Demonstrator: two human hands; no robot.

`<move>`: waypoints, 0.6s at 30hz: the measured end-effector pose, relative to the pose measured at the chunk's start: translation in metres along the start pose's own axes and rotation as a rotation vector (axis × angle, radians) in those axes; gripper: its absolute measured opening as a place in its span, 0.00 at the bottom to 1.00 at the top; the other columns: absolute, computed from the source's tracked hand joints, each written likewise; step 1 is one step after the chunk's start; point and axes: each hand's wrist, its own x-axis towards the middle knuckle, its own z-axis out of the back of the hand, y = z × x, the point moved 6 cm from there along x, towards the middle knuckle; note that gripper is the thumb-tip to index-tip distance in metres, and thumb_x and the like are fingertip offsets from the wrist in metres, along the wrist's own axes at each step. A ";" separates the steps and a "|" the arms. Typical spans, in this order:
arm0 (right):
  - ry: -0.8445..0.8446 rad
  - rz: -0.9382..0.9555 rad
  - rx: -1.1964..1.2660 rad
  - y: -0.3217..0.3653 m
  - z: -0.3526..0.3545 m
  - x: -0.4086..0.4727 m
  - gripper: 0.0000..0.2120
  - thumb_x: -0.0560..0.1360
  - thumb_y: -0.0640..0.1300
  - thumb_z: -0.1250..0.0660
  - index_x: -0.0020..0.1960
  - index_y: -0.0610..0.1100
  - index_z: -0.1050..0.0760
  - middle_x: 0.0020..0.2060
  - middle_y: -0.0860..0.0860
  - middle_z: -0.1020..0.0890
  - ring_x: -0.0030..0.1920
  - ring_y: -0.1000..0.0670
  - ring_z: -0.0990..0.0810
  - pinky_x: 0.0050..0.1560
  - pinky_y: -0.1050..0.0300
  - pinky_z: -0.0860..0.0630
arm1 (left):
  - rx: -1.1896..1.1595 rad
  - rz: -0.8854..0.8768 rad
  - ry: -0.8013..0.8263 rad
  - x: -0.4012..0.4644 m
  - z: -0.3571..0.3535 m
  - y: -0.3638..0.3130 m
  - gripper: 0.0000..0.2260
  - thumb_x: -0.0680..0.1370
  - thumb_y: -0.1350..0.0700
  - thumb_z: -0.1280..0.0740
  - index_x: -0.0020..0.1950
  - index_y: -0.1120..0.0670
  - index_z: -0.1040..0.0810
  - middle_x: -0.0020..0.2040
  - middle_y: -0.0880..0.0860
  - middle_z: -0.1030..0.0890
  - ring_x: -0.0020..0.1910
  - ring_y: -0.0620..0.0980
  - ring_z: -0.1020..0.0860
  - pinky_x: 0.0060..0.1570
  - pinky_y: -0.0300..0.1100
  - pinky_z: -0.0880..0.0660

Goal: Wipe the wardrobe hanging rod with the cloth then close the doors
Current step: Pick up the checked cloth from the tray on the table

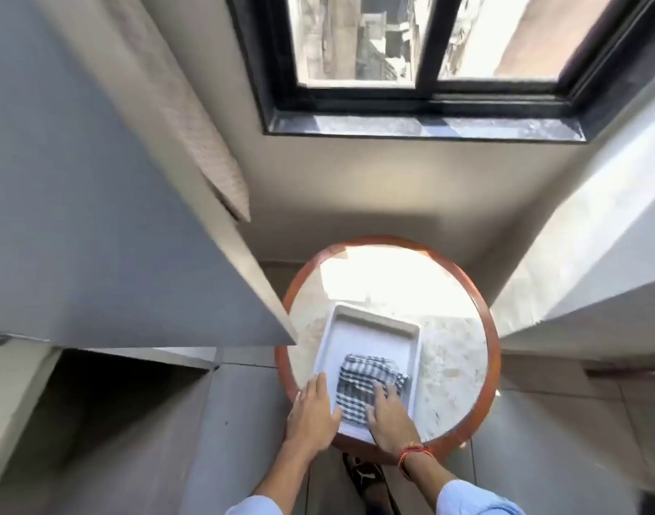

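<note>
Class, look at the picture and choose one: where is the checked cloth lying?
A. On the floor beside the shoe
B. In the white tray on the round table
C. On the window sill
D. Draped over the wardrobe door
B: the checked cloth lies folded inside the white tray on the round table, with the right hand resting on it.

Bright daylight thru window (422, 42) at far side; strong glare blows out far half of round surface (448, 366). Near-left recess (107, 403) under cabinet in deep shadow. Overall soft w/ slight motion blur; wide-angle bends straight lines at edges.
</note>
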 end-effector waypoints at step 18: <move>-0.179 -0.335 0.580 -0.066 -0.053 0.067 0.25 0.74 0.35 0.32 0.70 0.44 0.28 0.63 0.41 0.25 0.64 0.40 0.23 0.66 0.52 0.25 | -0.510 0.211 0.029 0.098 -0.090 0.009 0.23 0.72 0.64 0.29 0.68 0.55 0.23 0.56 0.55 0.23 0.50 0.52 0.20 0.51 0.42 0.22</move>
